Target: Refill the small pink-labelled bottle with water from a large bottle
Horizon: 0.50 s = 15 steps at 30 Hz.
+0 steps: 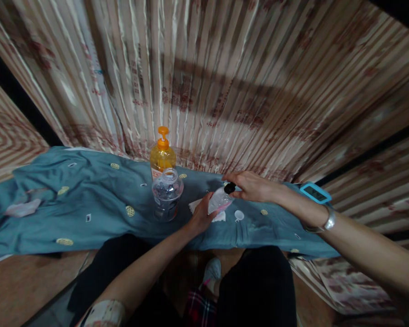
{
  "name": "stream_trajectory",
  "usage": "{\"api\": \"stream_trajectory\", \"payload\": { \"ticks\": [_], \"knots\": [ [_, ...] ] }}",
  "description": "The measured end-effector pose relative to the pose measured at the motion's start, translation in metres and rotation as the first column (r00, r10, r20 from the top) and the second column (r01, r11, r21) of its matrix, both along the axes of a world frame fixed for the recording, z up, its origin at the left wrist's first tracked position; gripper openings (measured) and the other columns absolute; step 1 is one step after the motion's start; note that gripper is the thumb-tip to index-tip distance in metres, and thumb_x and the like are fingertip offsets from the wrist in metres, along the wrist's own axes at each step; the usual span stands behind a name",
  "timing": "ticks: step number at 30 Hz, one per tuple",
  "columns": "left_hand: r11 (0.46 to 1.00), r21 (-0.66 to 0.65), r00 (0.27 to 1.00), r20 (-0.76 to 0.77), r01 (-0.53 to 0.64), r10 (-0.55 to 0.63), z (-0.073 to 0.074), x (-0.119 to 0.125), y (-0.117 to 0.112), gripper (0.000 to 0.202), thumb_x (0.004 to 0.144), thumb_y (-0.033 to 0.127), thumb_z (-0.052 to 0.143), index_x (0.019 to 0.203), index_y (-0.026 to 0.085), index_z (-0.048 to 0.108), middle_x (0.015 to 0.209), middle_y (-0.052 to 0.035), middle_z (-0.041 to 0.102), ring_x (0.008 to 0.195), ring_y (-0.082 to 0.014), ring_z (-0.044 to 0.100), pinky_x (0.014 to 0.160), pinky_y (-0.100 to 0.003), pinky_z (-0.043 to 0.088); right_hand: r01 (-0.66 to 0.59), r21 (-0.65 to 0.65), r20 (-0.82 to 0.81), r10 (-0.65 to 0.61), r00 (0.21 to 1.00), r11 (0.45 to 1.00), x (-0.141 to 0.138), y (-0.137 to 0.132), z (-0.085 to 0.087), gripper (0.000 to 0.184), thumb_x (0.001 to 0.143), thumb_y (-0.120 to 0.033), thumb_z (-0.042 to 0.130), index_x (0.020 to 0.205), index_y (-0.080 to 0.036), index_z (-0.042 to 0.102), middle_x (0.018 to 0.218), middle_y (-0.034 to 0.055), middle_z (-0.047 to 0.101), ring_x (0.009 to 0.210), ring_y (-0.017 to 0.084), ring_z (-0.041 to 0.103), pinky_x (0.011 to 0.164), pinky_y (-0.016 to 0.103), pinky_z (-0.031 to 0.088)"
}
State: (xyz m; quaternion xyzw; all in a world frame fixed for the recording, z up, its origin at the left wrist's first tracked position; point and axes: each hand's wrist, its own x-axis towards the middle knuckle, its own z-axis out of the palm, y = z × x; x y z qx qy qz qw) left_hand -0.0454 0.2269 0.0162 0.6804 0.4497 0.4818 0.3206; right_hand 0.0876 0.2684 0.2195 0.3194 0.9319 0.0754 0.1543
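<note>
My left hand (202, 214) is wrapped round a small clear bottle (218, 200) with pinkish contents, tilted to the right above the blue-grey cloth (88, 204). My right hand (250, 186) pinches the bottle's black cap (229, 187) at its top end. A white tissue (220, 217) lies under the bottle. A small white round lid (239, 215) rests on the cloth just right of it.
A clear open-mouthed plastic jar (167, 194) stands left of my hands, and an orange pump bottle (162, 153) behind it. Striped curtains hang at the back. A blue rectangular device (315, 192) lies at the right, beside my wrist with a silver bracelet (329, 220). My dark-trousered legs are below.
</note>
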Motion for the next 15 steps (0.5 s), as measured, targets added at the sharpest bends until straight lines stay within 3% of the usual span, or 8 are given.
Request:
{"api": "stream_trajectory", "payload": {
  "ticks": [2,4,8,10,12,15],
  "knots": [
    [1.000,0.016,1.000,0.002,0.005,-0.005,0.0020,-0.0001,-0.0005,0.061,0.080,0.048,0.050,0.128,0.012,0.034,0.121,-0.0155,0.052,0.110,-0.0272,0.051,0.096,-0.043,0.039,0.013,0.012,0.008,-0.013,1.000,1.000,0.0000,-0.0013,0.0010,0.025,0.088,-0.033,0.051,0.099,-0.012,0.061,0.083,0.0087,0.072,0.082,0.023,0.068,0.068,0.034,0.051],
    [1.000,0.027,1.000,0.009,0.008,-0.008,0.0028,0.0000,-0.0007,0.063,0.080,0.053,0.047,0.127,0.012,0.034,0.120,-0.0159,0.053,0.109,-0.0272,0.051,0.095,-0.043,0.040,0.046,0.047,0.015,-0.047,0.999,0.998,-0.0002,-0.0025,0.0013,0.037,0.092,-0.038,0.041,0.089,-0.010,0.064,0.073,0.0122,0.071,0.076,0.027,0.069,0.063,0.038,0.051],
    [1.000,0.019,1.000,0.020,0.007,-0.007,0.0006,0.0000,-0.0003,0.070,0.079,0.059,0.046,0.128,0.011,0.033,0.121,-0.0167,0.052,0.110,-0.0284,0.051,0.096,-0.044,0.040,0.010,0.021,0.009,-0.010,1.000,1.000,0.0002,-0.0040,0.0010,0.028,0.086,-0.032,0.056,0.107,-0.013,0.057,0.092,0.0092,0.072,0.088,0.023,0.067,0.069,0.032,0.050],
    [1.000,0.009,1.000,0.015,0.002,-0.002,-0.0014,-0.0001,0.0001,0.071,0.078,0.059,0.047,0.129,0.011,0.033,0.123,-0.0177,0.051,0.113,-0.0294,0.049,0.098,-0.045,0.038,0.018,0.028,0.023,-0.019,1.000,0.999,0.0008,-0.0041,0.0006,0.024,0.087,-0.031,0.053,0.102,-0.013,0.060,0.087,0.0093,0.072,0.085,0.023,0.068,0.067,0.032,0.050],
    [1.000,0.009,1.000,0.013,-0.004,0.004,-0.0033,0.0000,0.0006,0.071,0.079,0.058,0.047,0.129,0.011,0.033,0.125,-0.0177,0.050,0.114,-0.0297,0.049,0.099,-0.046,0.037,0.051,0.061,0.037,-0.053,0.998,0.997,0.0012,-0.0038,0.0003,0.034,0.091,-0.038,0.045,0.093,-0.010,0.062,0.077,0.0123,0.071,0.079,0.026,0.069,0.064,0.036,0.050],
    [1.000,0.025,1.000,0.026,0.003,-0.004,-0.0056,0.0006,0.0015,0.068,0.079,0.056,0.048,0.129,0.013,0.033,0.124,-0.0163,0.051,0.112,-0.0287,0.050,0.097,-0.045,0.038,0.032,0.049,0.036,-0.034,0.999,0.998,0.0013,-0.0036,0.0002,0.031,0.088,-0.039,0.051,0.102,-0.012,0.059,0.088,0.0103,0.071,0.086,0.024,0.067,0.068,0.035,0.050]
  ]
}}
